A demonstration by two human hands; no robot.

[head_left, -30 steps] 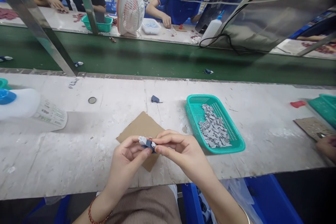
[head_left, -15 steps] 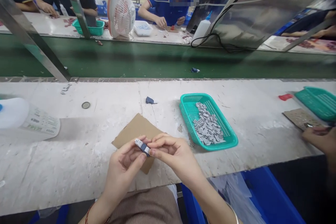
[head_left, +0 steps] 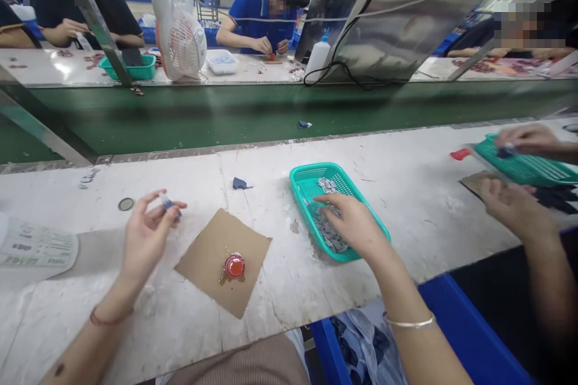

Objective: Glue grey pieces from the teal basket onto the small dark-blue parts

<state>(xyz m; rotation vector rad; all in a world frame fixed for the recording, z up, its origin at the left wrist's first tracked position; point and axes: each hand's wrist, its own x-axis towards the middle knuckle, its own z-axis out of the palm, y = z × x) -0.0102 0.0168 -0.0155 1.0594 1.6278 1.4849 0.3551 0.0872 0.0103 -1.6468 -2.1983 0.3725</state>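
My left hand [head_left: 151,225], raised over the table at the left, pinches a small dark blue and white plastic part [head_left: 169,201]. Over at the right, my right hand [head_left: 350,219] reaches into a green mesh basket [head_left: 295,192]. Its index finger is stretched out and apart from the thumb, just above a heap of small light grey pieces [head_left: 327,231]; whether a fingertip touches them I cannot tell. Between my hands lies a square of brown cardboard [head_left: 203,258]. On it sits a round red cap [head_left: 235,266] with wet, shiny liquid around it.
A loose dark blue piece [head_left: 240,183] and a bottle cap [head_left: 126,204] lie on the table. A large white bottle [head_left: 40,246] is at the left. A co-worker's hands [head_left: 519,204] work at the right near another green basket [head_left: 501,156]. Beyond runs a green belt [head_left: 217,117].
My hands have parted. The left moved left with the blue and white part; the right let go of it and went to the basket. The red cap on the cardboard is now uncovered.
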